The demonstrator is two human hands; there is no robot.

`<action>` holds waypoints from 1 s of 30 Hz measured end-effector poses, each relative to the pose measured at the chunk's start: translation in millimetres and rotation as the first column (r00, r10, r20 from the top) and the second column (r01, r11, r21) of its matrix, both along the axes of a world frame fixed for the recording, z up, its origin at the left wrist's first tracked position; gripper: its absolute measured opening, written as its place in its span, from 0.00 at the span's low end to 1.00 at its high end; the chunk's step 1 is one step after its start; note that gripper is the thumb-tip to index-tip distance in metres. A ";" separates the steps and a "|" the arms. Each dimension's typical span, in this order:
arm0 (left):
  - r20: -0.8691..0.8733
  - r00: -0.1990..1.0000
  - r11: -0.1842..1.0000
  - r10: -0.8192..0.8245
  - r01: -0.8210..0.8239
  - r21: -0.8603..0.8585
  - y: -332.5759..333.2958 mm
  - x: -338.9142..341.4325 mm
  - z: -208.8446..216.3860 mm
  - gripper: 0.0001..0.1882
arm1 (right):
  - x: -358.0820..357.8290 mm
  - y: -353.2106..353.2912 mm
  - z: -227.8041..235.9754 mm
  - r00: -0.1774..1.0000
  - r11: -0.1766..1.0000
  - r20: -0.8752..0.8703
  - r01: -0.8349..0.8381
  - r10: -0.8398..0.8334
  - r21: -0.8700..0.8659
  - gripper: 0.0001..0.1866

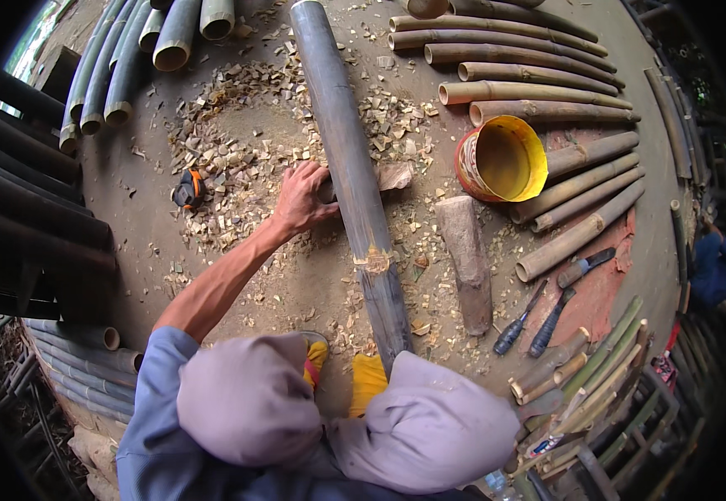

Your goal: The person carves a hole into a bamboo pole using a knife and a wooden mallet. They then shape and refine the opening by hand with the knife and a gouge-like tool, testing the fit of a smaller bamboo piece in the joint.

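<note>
A dark bamboo pole (338, 117) runs from the far side down to between my knees, with a pale cut patch (373, 260) on its upper side. My left hand (300, 199) is at the left side of the pole, fingers bent and closed round the end of a short wood block (394, 176). This block lies crosswise beneath the pole, its other end sticking out on the right. My right hand does not show. A thick, rough wooden piece (465, 263) lies just right of the pole.
Wood chips (238, 159) litter the ground round the pole. An orange-and-black tape measure (188, 189) lies left. On the right are a yellow-and-red bucket (503, 159), chisel-like hand tools (553, 321) and rows of bamboo poles (538, 90). More bamboo (177, 37) lies far left. A person in blue (711, 263) is far right.
</note>
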State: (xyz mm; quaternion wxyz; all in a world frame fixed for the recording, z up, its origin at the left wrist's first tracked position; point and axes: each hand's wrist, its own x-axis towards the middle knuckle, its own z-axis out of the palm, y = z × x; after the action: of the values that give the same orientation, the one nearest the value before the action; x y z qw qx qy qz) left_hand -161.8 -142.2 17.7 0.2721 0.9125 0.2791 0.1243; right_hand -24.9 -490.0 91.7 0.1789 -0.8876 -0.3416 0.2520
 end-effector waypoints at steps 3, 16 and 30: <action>0.016 0.999 0.990 -0.030 0.031 -0.139 4.2 -2.6 6.3 0.30 | -8.0 -8.3 5.4 0.999 0.999 -0.022 0.022 -0.023 -0.040 0.32; -0.518 0.740 0.738 -0.428 -0.045 -0.674 68.6 45.1 64.0 0.27 | -126.5 -136.1 62.5 0.802 0.870 -0.362 0.365 -0.474 -0.332 0.30; -0.415 0.724 0.767 -0.551 0.244 -0.593 30.3 88.3 140.2 0.20 | 14.9 -247.7 22.8 0.495 0.498 0.120 0.867 -0.861 -0.006 0.28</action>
State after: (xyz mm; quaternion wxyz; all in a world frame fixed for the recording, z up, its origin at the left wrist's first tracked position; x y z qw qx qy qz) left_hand -73.5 -111.9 157.9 0.4232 0.8426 0.1584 -0.2930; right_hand -9.9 -737.8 114.5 0.2345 -0.9561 0.1480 0.0946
